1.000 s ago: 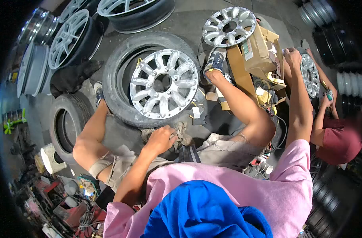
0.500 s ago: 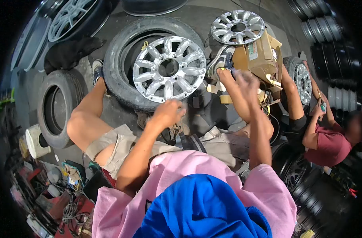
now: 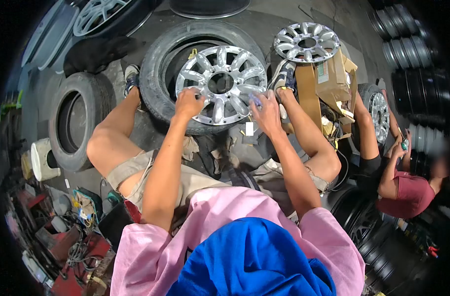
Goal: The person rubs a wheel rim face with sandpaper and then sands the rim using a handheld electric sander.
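Note:
A silver spoked wheel face (image 3: 221,112) lies on a large tyre (image 3: 153,74) between my legs. My left hand (image 3: 189,103) is closed on its lower left edge, fingers curled over the rim. At the lower right edge, my right hand (image 3: 266,111) is closed, with something small and bluish at its fingertips that I cannot make out. Just below that hand is a small white rectangular piece (image 3: 249,129); whether it lies on the ground or hangs cannot be seen. Dark cloth (image 3: 210,155) lies below the tyre.
Another silver wheel face (image 3: 307,43) rests on an open cardboard box (image 3: 328,81) at right. A loose tyre (image 3: 77,123) and white stool (image 3: 41,159) stand at left. A co-worker (image 3: 407,192) sits at far right, near stacked rims (image 3: 419,89). Tools and cables (image 3: 82,256) fill the lower left.
My left hand has moved up and left to the wheel face's edge. My right hand has come left from beside the box to the wheel face. The white piece now shows below it.

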### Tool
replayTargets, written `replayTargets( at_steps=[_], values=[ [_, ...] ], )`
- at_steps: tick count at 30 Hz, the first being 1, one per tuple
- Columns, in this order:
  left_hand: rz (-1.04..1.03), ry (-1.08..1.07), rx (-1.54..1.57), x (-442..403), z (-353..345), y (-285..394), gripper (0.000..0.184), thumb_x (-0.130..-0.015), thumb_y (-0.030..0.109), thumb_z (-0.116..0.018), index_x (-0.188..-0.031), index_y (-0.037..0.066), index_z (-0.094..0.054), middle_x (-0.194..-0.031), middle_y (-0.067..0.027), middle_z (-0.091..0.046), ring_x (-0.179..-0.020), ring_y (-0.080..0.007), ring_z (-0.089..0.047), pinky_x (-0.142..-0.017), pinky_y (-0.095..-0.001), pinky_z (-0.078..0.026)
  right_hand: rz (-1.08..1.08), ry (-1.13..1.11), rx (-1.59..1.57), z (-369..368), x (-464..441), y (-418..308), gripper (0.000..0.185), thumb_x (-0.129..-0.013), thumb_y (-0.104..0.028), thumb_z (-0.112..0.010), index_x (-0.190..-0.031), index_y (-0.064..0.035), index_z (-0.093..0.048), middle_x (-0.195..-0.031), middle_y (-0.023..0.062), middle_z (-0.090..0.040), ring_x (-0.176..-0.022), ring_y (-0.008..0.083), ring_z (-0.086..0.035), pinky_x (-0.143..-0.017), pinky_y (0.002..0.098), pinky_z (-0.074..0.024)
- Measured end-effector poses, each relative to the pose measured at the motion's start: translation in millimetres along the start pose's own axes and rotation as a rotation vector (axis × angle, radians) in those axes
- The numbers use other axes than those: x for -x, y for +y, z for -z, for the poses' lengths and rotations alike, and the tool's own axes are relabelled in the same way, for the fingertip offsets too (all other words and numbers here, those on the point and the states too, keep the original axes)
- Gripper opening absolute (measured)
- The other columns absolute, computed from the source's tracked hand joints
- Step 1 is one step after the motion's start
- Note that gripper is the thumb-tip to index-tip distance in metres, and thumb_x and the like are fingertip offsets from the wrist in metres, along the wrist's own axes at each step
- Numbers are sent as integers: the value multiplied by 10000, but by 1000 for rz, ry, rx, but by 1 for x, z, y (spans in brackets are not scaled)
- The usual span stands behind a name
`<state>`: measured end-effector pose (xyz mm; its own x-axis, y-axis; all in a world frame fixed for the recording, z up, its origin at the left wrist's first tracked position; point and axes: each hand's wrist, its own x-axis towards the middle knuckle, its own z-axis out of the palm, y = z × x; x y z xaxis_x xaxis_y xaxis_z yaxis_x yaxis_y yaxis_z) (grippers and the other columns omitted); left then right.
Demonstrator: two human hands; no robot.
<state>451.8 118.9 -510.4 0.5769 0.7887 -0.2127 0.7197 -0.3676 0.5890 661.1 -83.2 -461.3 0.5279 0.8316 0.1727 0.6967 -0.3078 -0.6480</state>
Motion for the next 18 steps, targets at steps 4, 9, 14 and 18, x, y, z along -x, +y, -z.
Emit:
replayTargets(
  at_steps=[4,9,14,18],
  values=[
    [134,-90,-15,4,-2,-28,413,-854,329,-750,-1172,67,-725,-1225,-216,-674,-1207,-402,-595,-1022,-467,-488,133,64,232,-19,-46,29,216,-904,-198,-702,-989,-11,-770,-1031,261,-643,-940,414,-647,-860,488,-516],
    [4,25,-172,26,-22,-23,411,-853,322,-741,-1160,49,-724,-1224,-164,-682,-1176,-372,-558,-1023,-475,-465,211,-19,397,-41,-68,48,248,-905,-249,-690,-982,-32,-781,-1083,243,-670,-1082,377,-632,-891,486,-503],
    [112,-75,-242,21,-27,-5,424,-887,352,-711,-1183,49,-708,-1302,-142,-653,-1327,-372,-451,-1101,-575,-347,193,-228,337,-39,-68,59,339,-935,-365,-637,-1035,-73,-776,-1124,182,-699,-1118,347,-640,-902,502,-497],
    [157,-115,-227,16,-35,-10,438,-902,378,-703,-1213,69,-702,-1329,-148,-653,-1388,-378,-411,-1147,-565,-304,151,-233,374,-41,-68,56,330,-942,-363,-629,-1062,-90,-772,-1097,160,-711,-1089,354,-651,-904,510,-498]
  ],
)
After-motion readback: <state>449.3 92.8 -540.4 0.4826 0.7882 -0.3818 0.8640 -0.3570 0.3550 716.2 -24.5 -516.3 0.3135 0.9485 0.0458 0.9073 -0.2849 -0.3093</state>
